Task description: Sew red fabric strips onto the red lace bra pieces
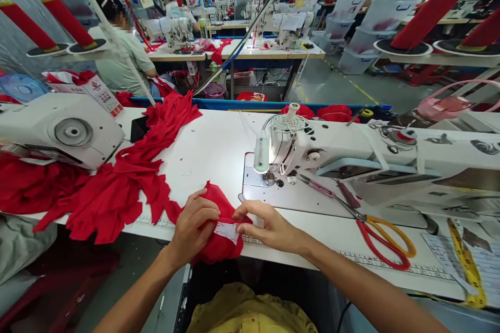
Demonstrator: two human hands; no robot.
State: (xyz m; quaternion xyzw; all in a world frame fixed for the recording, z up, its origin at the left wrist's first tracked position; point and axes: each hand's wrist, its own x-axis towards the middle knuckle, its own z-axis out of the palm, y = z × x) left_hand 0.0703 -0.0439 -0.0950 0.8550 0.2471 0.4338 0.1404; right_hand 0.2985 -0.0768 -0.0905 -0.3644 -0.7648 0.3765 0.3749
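Observation:
At the table's near edge I hold a small red fabric piece (219, 203) with a white label (227, 230) on it. My left hand (194, 226) is closed on the fabric's left side, thumb and fingers pinching beside the label. On the other side, my right hand (269, 226) pinches the label's right end against the fabric. A white sewing machine (351, 158) stands just behind and to the right, its needle area (269, 177) a short way from my hands.
A long pile of red fabric pieces (133, 177) spreads across the table's left. Large scissors with red and yellow handles (375, 234) and small snips (318, 187) lie right of my hands. A yellow tape measure (466, 265) lies far right. Another machine (62, 130) sits left; people work behind.

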